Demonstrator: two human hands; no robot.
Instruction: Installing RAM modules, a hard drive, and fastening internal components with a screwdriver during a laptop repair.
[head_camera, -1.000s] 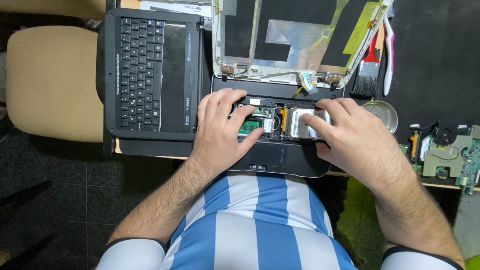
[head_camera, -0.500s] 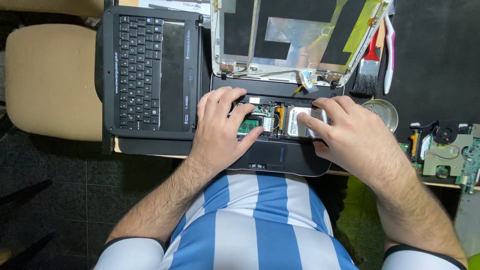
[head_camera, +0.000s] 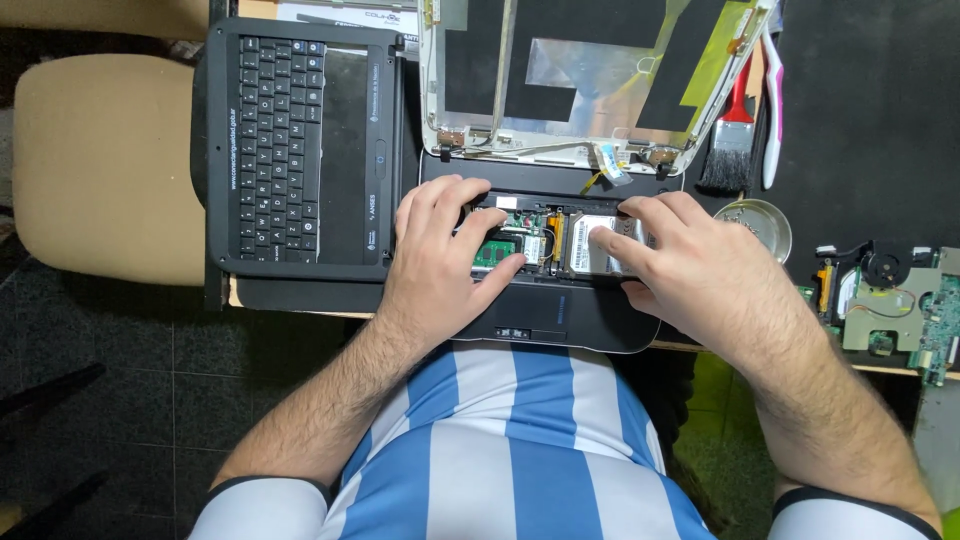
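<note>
Black worktop (head_camera: 870, 120) carries the opened laptop base (head_camera: 560, 320) at its near edge, a detached keyboard panel (head_camera: 300, 150) beside it. My left hand (head_camera: 435, 265) lies flat, fingers spread, thumb on the green memory board (head_camera: 495, 252). My right hand (head_camera: 700, 275) rests fingers loosely apart, forefinger pressing the silver hard drive (head_camera: 590, 258) seated in the base. A brush (head_camera: 732, 140) lies near a small metal dish (head_camera: 760, 222).

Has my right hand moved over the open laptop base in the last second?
No. The right hand rests on the silver hard drive as before, level with the round metal dish beside it.
</note>
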